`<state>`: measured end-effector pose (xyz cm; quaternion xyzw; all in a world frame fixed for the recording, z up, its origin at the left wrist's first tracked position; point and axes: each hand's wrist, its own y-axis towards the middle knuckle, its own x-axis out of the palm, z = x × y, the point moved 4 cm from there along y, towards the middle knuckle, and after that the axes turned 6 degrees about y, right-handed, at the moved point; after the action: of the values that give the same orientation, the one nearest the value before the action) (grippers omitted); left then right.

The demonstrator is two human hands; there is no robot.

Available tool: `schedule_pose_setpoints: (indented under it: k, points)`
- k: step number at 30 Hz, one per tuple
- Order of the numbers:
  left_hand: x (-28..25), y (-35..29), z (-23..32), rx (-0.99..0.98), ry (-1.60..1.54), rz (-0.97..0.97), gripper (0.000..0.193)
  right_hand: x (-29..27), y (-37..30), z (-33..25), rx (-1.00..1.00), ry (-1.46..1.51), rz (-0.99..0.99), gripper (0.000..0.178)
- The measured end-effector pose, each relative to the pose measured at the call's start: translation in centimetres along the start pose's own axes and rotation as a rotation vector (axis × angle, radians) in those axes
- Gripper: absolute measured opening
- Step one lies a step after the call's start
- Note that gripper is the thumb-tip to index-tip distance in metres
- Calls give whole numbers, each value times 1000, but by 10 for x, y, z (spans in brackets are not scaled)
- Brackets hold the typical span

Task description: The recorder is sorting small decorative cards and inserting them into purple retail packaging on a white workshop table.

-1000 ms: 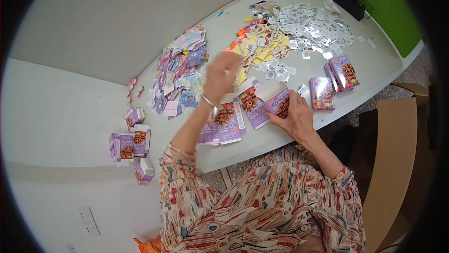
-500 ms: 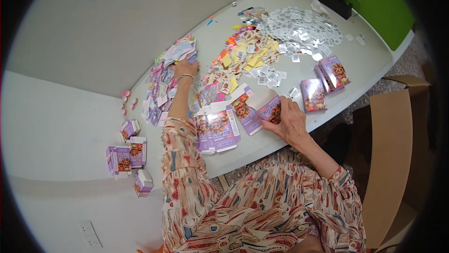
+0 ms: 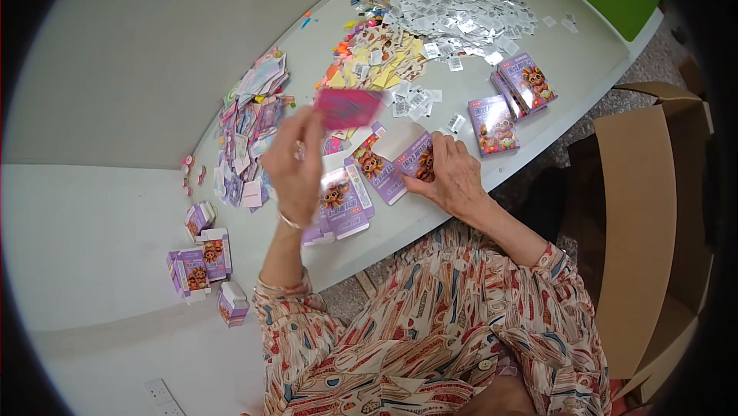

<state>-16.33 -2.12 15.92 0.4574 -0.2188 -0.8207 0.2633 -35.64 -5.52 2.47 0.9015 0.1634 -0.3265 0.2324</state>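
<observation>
My left hand (image 3: 296, 158), a bracelet at its wrist, is raised over the table with a flat, dark-pink card-like piece (image 3: 350, 109) pinched in its fingers. Motion blurs that piece, so its print cannot be read. A purple small carton (image 3: 415, 161) with a cartoon figure is gripped by my right hand (image 3: 457, 174) near the table's front edge, its white top flap standing up. Left of it lie flattened purple cartons (image 3: 338, 204), partly behind my left arm. Pastel cards and packets (image 3: 250, 120) form a heap beyond my left hand.
Yellow and patterned slips (image 3: 377, 58) and a wide heap of white labels (image 3: 465, 20) spread across the back of the table. Closed purple cartons (image 3: 496, 125) stand at the right. More cartons (image 3: 198, 266) sit far left. An open cardboard box (image 3: 638, 239) stands right of the table.
My left hand has come away from the pastel heap toward me and now carries the pink piece. My right hand still grips the carton. The whole view has shifted slightly.
</observation>
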Motion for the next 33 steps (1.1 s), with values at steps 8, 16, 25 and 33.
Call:
schedule_pose_setpoints:
  k: [8, 16, 25, 33]
  points:
    - [36, -33, 9, 175, 54, -308, 15, 0, -4, -5, -28, -5, -35, 81]
    - [45, -27, -10, 108, -85, -410, 28, -6, 1, 8, 2, -1, 56, 85]
    - [70, -100, -22, 321, 306, -710, 86, -23, 25, 14, 105, 86, 134, 90]
    - [61, -100, -13, 214, 316, -825, 36, -26, 11, 11, 7, 69, 204, 74]
